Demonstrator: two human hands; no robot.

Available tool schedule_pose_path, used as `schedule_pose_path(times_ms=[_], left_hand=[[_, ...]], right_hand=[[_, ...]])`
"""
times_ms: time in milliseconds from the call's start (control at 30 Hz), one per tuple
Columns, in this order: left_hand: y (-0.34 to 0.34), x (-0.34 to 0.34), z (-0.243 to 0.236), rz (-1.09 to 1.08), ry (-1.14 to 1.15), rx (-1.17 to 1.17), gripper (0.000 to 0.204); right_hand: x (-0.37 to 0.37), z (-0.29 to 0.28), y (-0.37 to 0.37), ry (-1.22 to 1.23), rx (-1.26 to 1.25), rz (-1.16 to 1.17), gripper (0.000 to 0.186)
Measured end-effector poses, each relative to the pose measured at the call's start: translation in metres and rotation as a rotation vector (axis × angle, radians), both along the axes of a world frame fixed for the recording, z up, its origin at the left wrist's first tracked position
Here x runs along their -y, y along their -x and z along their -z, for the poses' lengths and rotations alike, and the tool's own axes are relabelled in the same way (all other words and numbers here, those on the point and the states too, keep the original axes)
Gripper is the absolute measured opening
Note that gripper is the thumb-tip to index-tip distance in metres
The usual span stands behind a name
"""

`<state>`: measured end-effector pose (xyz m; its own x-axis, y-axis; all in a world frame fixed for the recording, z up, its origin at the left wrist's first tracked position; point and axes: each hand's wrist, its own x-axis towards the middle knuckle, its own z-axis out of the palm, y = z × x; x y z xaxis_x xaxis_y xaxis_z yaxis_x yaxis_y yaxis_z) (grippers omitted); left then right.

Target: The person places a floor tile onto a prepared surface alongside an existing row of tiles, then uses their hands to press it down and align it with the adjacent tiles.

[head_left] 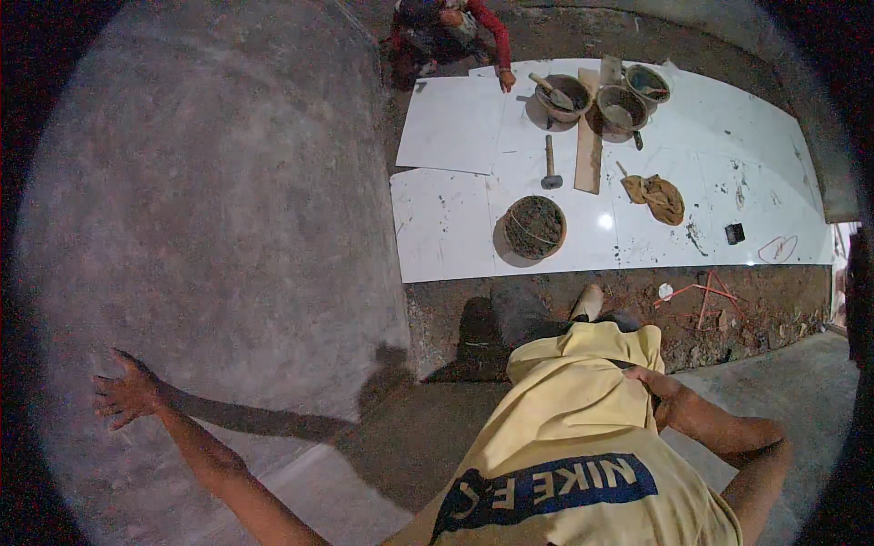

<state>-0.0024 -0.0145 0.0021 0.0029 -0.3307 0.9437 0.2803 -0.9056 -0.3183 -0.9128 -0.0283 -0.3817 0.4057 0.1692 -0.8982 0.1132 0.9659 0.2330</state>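
The grey wall filled your left side, and your left hand was out against it with the arm stretched and the fingers spread apart; whether the palm pressed the surface, you couldn't tell from this view. The arm's dark shadow ran across the wall from near your wrist. Your yellow shirt hung in folds down your front, and your right hand rested at its side by your waist, elbow bent outward. Most of that hand's fingers were hidden, so you couldn't tell whether they pinched the cloth.

Ahead of you, white panels covered the ground. On them, nearest you, stood 1 round bucket of dark, lumpy material. Beyond it lay a mallet, beside a wooden plank, with a crumpled brown cloth and a small black box farther right. At the back stood 3 bowls, the leftmost with a wooden-handled tool across it. Red strips lay on the dirt. At the far edge crouched a co-worker in red sleeves, a hand at the panels.
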Motion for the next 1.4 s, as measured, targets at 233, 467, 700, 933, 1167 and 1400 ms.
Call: schedule_pose_path(times_ms=[233,467,700,933,1167,1400], left_hand=[[-0.017,-0.015,-0.004,0.561,0.000,-0.007,0.095],[-0.029,-0.010,-0.001,0.475,0.022,-0.016,0.096],[-0.012,-0.005,0.002,0.146,0.004,0.019,0.094],[0.017,0.006,0.006,-0.251,-0.010,0.010,0.094],[-0.009,-0.005,-0.001,-0.113,0.016,-0.027,0.095],[-0.011,-0.001,0.002,0.173,0.033,-0.014,0.096]], right_hand=[[0.004,-0.002,0.000,-0.011,0.022,-0.008,0.048],[0.005,-0.006,-0.002,0.001,0.018,-0.001,0.048],[0.008,-0.008,-0.005,-0.001,0.017,-0.003,0.049],[0.010,-0.011,-0.007,0.003,0.012,0.002,0.049],[0.010,-0.013,-0.007,-0.001,0.013,0.002,0.049],[0.013,-0.016,-0.006,-0.006,0.011,0.002,0.050]])
